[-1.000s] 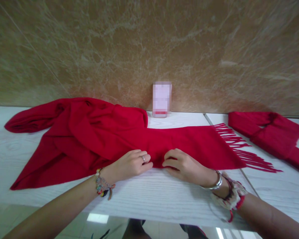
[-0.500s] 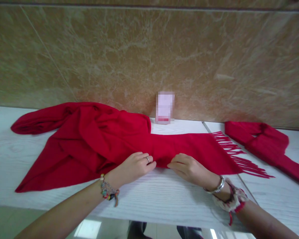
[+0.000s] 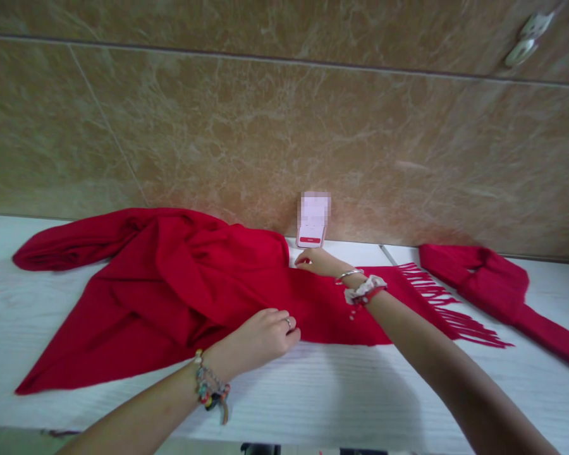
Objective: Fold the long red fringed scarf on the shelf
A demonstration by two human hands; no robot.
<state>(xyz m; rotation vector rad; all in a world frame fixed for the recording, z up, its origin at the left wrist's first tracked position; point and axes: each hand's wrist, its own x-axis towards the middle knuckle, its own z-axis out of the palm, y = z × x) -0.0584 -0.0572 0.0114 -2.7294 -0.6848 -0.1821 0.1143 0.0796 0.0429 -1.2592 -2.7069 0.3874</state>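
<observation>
A long red scarf [image 3: 171, 297] with a fringed right end lies spread along a white table [image 3: 313, 392], bunched up at its left. My left hand [image 3: 260, 335] rests curled on the scarf's near edge, fingers pressed onto the cloth. My right hand [image 3: 317, 260] reaches across the scarf to its far edge, just below a small white and red card [image 3: 312, 229] that leans against the wall. Its fingers touch the cloth at the far edge; I cannot make out whether they pinch it.
A second red scarf [image 3: 493, 291], folded into a band, lies at the right on the table. A brown marble wall [image 3: 284, 139] rises right behind the table. A seam in the tabletop runs near the fringe.
My right hand has left the near edge of the scarf and stretched over it to the far edge by the card. My left hand stays on the near edge. The view has tilted up.
</observation>
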